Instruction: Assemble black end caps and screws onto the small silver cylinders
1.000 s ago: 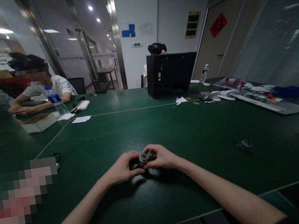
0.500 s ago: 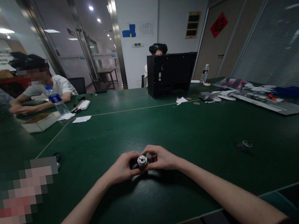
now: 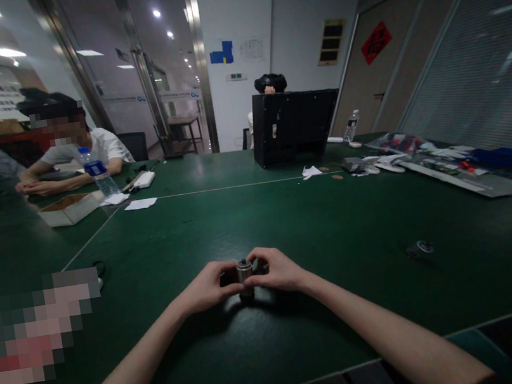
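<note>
A small metal motor (image 3: 245, 275), cylindrical with a short shaft on top, stands roughly upright just over the green table or on it; I cannot tell which. My left hand (image 3: 213, 285) pinches it from the left with thumb and fingers. From the right, my right hand (image 3: 273, 269) grips the same motor, its thumb across the front side. A second, similar motor (image 3: 422, 249) lies on its side on the table, well to the right of my hands.
On the far left of the green table (image 3: 184, 228) are an open box (image 3: 70, 211) and a water bottle (image 3: 98, 174). A black case (image 3: 297, 127) stands at the back. Boards and scraps (image 3: 464, 167) lie at the right. Other people sit around the table.
The motor has tipped in my fingers: its shaft end faced me before, and now points up with the side showing. My hands have hardly moved.
</note>
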Action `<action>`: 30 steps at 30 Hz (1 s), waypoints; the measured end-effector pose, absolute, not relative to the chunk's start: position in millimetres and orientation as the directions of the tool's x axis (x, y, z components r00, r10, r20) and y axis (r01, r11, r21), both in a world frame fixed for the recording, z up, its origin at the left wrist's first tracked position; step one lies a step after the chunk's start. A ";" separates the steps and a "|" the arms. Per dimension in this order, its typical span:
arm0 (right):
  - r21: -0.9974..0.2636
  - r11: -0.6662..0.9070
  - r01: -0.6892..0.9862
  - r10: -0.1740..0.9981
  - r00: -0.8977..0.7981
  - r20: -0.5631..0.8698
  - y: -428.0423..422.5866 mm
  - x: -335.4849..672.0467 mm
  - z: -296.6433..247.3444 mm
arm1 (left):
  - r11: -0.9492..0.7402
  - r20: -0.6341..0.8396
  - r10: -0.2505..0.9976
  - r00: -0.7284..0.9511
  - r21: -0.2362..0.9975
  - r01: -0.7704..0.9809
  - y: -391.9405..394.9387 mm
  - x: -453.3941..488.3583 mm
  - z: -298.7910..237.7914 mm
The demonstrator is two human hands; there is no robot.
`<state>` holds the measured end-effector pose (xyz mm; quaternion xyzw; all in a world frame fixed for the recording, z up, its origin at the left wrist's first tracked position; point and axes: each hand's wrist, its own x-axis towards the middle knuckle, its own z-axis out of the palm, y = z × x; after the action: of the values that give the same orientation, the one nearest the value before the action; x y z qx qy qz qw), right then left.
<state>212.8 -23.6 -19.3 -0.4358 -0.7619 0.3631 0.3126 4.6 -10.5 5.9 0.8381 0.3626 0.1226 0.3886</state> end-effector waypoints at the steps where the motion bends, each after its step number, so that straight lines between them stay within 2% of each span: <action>1: -0.826 0.353 0.439 0.894 -0.420 0.158 -23.1 212.9 -19.6 | -0.425 -0.081 0.700 0.710 0.751 0.505 -10.8 4.5 6.7; 7: -0.834 0.319 0.450 0.900 -0.419 0.118 -20.8 213.0 -21.6 | -0.362 -0.108 0.679 0.726 0.811 0.459 -14.4 4.7 14.9; 15: -0.822 0.334 0.462 0.898 -0.421 0.129 -21.2 212.8 -22.3 | -0.358 -0.131 0.684 0.717 0.797 0.487 -14.4 4.7 15.3; 24: -0.814 0.374 0.445 0.894 -0.405 0.189 -24.2 209.9 -22.6 | -0.422 -0.073 0.682 0.727 0.773 0.473 -9.0 4.4 6.6; 30: -0.808 0.406 0.428 0.866 -0.462 0.190 -26.8 211.7 -16.0 | -0.392 -0.052 0.709 0.703 0.800 0.455 -8.6 4.1 0.6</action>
<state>211.7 -26.8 -16.0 -0.4152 -0.7789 0.3530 0.3104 4.1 -8.6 0.6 0.8206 0.3546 0.1509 0.4221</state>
